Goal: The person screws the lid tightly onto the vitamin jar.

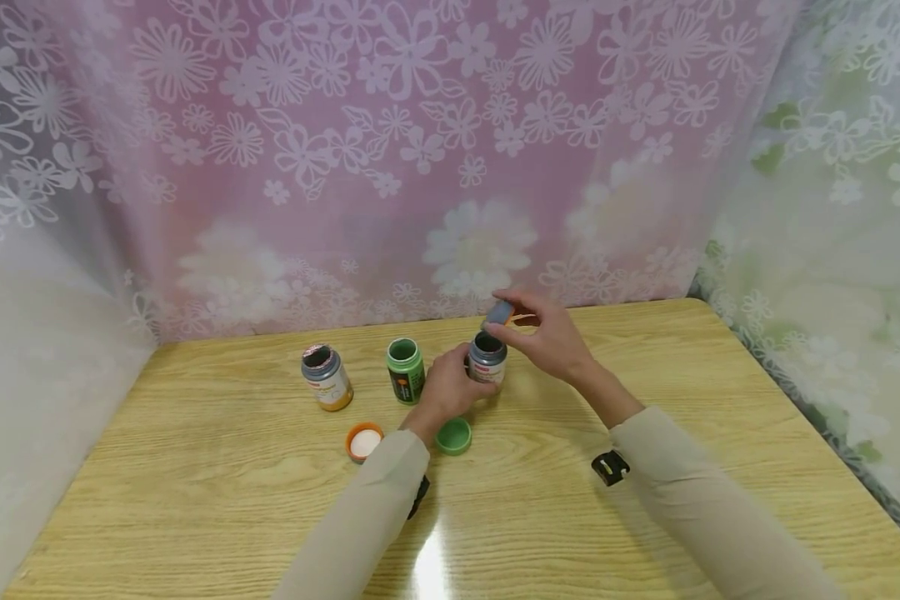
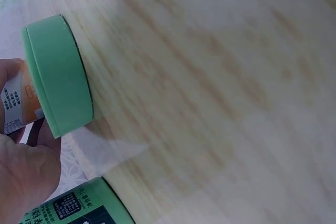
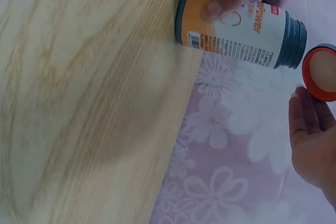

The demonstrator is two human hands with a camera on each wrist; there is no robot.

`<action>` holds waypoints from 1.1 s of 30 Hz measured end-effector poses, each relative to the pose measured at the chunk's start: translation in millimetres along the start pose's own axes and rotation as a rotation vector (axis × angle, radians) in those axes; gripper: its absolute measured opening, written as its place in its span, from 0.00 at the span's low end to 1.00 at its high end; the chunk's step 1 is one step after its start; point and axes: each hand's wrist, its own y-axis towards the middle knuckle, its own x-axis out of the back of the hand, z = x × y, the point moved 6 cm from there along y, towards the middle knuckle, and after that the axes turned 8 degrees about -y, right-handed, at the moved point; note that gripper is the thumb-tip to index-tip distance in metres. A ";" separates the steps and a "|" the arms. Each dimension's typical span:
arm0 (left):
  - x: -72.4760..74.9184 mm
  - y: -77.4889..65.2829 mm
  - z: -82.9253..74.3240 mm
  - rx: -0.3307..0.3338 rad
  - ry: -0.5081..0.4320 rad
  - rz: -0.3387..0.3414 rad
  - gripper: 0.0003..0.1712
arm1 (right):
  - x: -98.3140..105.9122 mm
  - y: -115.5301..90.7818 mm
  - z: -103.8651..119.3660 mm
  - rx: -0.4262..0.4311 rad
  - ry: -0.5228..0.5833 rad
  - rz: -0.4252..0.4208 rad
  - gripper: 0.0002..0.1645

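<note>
My left hand (image 1: 450, 387) grips a grey-blue bottle (image 1: 487, 360) with a white and orange label, standing uncapped on the table. In the right wrist view the left thumb presses the bottle's (image 3: 236, 30) orange lower part. Just above its mouth, my right hand (image 1: 549, 337) holds a grey-blue cap (image 1: 499, 312) between thumb and fingers, tilted. The cap's (image 3: 321, 72) orange-red rim and pale lining face the bottle mouth in the right wrist view. By the left forearm lies an upturned green cap (image 1: 453, 436), large in the left wrist view.
Left of the hands stands an uncapped green bottle (image 1: 405, 379). Farther left is a second grey-blue bottle (image 1: 328, 383), with torn foil at its mouth. An upturned orange-rimmed cap (image 1: 363, 442) lies in front of them. A flowered curtain (image 1: 420, 208) hangs behind the wooden table (image 1: 195, 483).
</note>
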 end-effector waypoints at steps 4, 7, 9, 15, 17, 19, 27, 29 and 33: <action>0.5 -0.3 -0.4 0.001 -0.001 -0.001 0.33 | -5.0 -0.5 -0.8 -0.024 0.075 -0.003 0.25; -0.1 -0.3 0.3 0.004 -0.005 0.003 0.33 | -6.7 -4.2 5.5 -0.052 0.108 0.017 0.22; -0.4 -0.2 0.9 0.006 -0.007 0.006 0.34 | -6.4 -7.8 11.4 -0.071 0.123 0.030 0.21; -0.3 0.0 2.3 0.003 -0.016 0.007 0.34 | -12.4 -11.7 3.5 -0.100 0.191 0.049 0.21; 0.0 -0.3 2.1 -0.001 -0.014 0.004 0.34 | -17.8 -11.4 -7.1 -0.101 0.208 0.052 0.22; 0.3 -1.0 1.5 -0.005 -0.014 0.003 0.34 | -22.9 -11.8 -17.0 -0.102 0.214 0.052 0.23; 1.3 -2.7 -0.1 -0.005 -0.002 0.002 0.33 | -23.4 -19.1 -1.7 -0.104 0.206 0.076 0.20; 1.3 -2.4 0.3 -0.006 0.004 0.001 0.33 | -23.8 -19.8 -1.6 -0.112 0.201 0.080 0.20; 0.8 -2.5 0.9 -0.004 0.002 0.003 0.34 | -29.2 -18.0 -21.5 -0.097 0.179 0.069 0.20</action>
